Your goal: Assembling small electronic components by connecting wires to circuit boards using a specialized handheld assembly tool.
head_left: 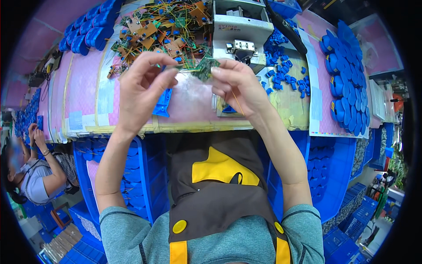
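In my right hand [239, 81] is a small green circuit board [205, 69], pinched between thumb and fingers above the bench. Thin wires [188, 70] run from the board across to my left hand [147, 83], whose thumb and forefinger close on their ends. An orange wire [237, 103] hangs below my right palm. Beneath my left hand a blue plastic shell [163, 104] lies near the bench's front edge, partly hidden by the wrist. The board's details are blurred.
Behind my hands lies a tangled heap of wired circuit boards [154, 31]. To its right stands a bench machine [241, 33], with loose small blue caps [281, 75] beside it. Blue shells [347, 88] are stacked far right. A co-worker [44, 176] sits at the left.
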The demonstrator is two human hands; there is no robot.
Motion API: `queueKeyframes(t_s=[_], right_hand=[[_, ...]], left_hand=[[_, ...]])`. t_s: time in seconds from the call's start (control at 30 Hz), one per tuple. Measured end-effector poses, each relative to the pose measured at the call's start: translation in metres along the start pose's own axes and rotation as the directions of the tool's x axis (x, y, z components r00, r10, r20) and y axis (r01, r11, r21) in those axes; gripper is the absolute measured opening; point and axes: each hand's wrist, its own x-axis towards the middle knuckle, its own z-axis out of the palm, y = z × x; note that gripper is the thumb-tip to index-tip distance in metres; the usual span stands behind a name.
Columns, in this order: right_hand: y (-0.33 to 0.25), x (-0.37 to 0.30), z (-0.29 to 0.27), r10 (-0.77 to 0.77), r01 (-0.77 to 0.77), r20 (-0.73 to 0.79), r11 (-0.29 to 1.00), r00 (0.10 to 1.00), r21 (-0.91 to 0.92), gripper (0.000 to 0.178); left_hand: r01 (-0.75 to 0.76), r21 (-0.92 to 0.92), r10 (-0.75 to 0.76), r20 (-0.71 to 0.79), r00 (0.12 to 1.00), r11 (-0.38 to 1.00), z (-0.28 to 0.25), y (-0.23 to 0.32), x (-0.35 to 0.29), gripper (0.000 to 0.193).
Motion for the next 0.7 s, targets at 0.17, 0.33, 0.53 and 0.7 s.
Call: queueKeyframes(t_s=[0.17, 0.33, 0.53, 0.7], right_hand=[[-0.005, -0.027, 0.006, 0.027, -0.027, -0.006, 0.923, 1.000, -0.383, 0.013], [-0.007, -0.043, 0.002, -0.081, 0.067, -0.164, 0.994, 0.983, -0.088, 0.010], [-0.019, -0.061, -0.001, -0.123, 0.118, -0.293, 0.992, 0.948, -0.035, 0.009], [-0.028, -0.073, -0.017, -0.130, 0.093, -0.253, 0.984, 0.959, -0.152, 0.018]], left_hand=[[0.131, 0.080, -0.135, 0.052, 0.989, 0.988, 0.010, -0.003, 0.028, 0.020], [-0.074, 0.187, 0.104, -0.157, 0.982, 0.980, 0.040, -0.018, 0.035, 0.029], [-0.498, 0.444, 0.420, 0.268, 0.867, 0.745, 0.076, -0.003, 0.019, 0.028], [-0.535, 0.366, 0.454, 0.288, 0.843, 0.761, 0.092, -0.011, 0.031, 0.025]])
